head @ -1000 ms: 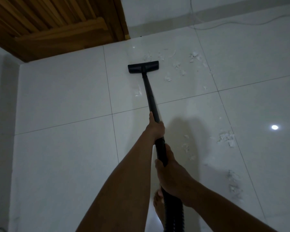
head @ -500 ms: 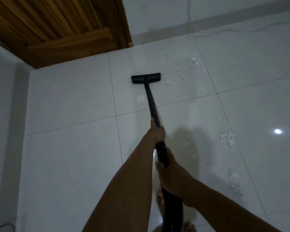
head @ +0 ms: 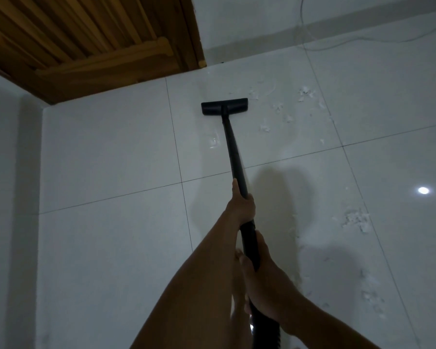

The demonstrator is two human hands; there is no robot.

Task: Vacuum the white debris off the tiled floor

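A black vacuum wand (head: pixel 234 152) runs from my hands up to its flat floor head (head: pixel 224 107), which lies on the white tiled floor (head: pixel 106 157) near the far wall. My left hand (head: pixel 241 205) grips the wand at mid-length. Lower down, my right hand (head: pixel 262 278) grips the wand where the ribbed hose (head: pixel 264 331) begins. White debris (head: pixel 305 93) is scattered to the right of the floor head, one scrap (head: pixel 214 142) lies left of the wand, and a bigger patch (head: pixel 355 219) lies on the right tile, with more (head: pixel 370 295) below it.
A wooden door (head: pixel 86 39) fills the top left corner. A white wall (head: pixel 8 172) runs down the left side. A thin cable (head: pixel 363 39) trails along the floor by the far skirting. My bare foot (head: pixel 237 285) shows under my arms. A lamp glint (head: pixel 423 190) reflects at right.
The floor head was pulled back toward me, then pushed forward again toward the far wall. Some scraps near the head are gone. Both hands kept their grip.
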